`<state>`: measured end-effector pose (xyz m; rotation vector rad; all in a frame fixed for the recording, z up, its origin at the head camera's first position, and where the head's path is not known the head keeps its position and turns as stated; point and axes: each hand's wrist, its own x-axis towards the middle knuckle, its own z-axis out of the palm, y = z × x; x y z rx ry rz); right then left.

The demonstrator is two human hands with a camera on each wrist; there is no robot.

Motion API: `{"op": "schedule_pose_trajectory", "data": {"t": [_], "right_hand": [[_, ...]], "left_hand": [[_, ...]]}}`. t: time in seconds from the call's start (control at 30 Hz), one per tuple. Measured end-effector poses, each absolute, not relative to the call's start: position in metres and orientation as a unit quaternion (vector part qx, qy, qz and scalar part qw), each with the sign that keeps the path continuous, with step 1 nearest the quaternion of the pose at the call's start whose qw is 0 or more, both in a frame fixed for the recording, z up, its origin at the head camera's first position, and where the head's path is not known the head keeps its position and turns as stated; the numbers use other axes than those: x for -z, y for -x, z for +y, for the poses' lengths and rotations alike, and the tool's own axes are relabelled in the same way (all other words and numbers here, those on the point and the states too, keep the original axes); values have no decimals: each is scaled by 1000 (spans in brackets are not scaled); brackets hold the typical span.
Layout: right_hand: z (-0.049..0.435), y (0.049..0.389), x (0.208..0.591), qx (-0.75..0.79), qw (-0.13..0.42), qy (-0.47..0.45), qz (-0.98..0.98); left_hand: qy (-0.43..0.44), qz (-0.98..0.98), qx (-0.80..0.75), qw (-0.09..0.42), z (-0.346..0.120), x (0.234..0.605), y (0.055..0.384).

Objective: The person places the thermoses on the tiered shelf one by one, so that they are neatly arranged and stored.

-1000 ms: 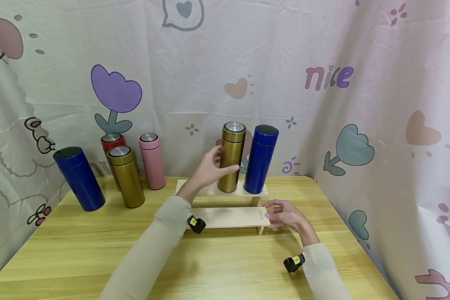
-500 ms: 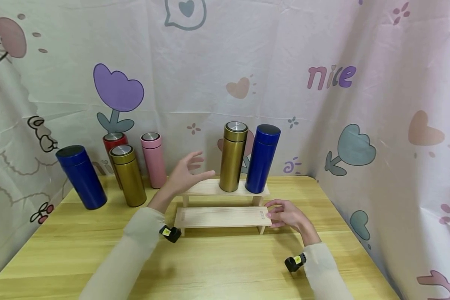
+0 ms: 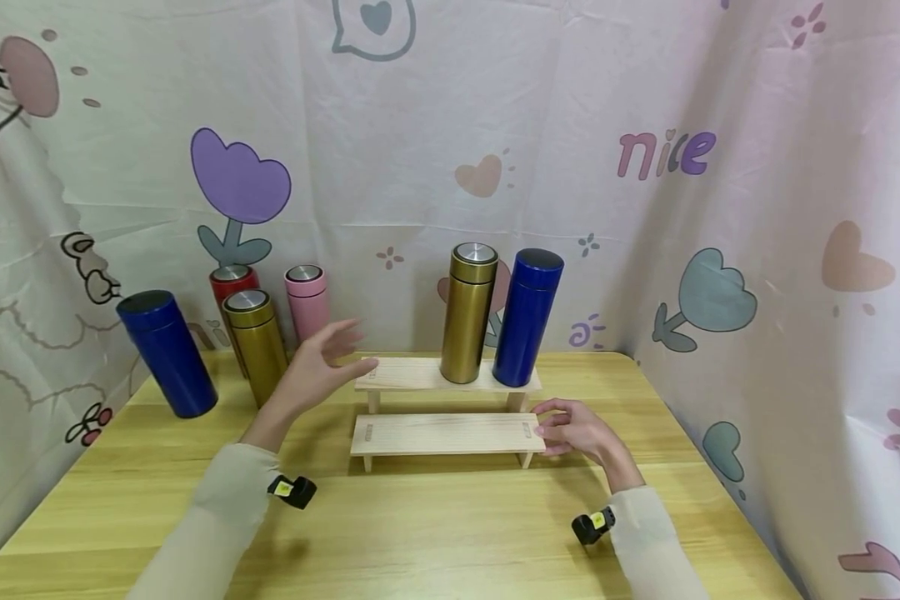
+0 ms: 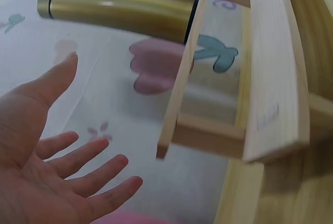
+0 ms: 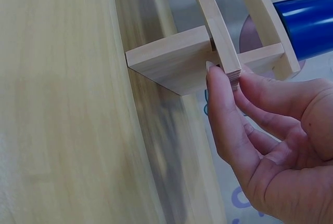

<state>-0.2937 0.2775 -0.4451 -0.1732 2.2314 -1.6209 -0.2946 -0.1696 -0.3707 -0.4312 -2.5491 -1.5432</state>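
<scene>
Fingers point(image 5: 221, 115) of the right hand point(image 3: 576, 429) pinch the wooden rack point(image 3: 446, 434), probably to steady it beneath a gold bottle point(image 3: 468, 321) and a blue bottle point(image 3: 527, 321), while the left hand point(image 3: 311, 375) hangs spread, holding nothing.

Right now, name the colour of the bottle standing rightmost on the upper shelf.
The rightmost bottle is deep blue, clearest in the head view.

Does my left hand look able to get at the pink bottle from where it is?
Probably yes. The left hand is open and empty, and in the head view no other bottle stands in front of the pink bottle; the gold bottle on the table stands off to the left.
</scene>
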Motion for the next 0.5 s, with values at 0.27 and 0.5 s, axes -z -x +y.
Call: {"op": "schedule_pose_trajectory", "data": {"t": [0.27, 0.5], "right_hand": [[278, 294, 445, 578, 189, 64, 791], [277, 293, 444, 576, 188, 62, 793]], "left_hand": [[108, -852, 507, 69, -200, 381, 286], [79, -862, 497, 64, -225, 385, 278]]}}
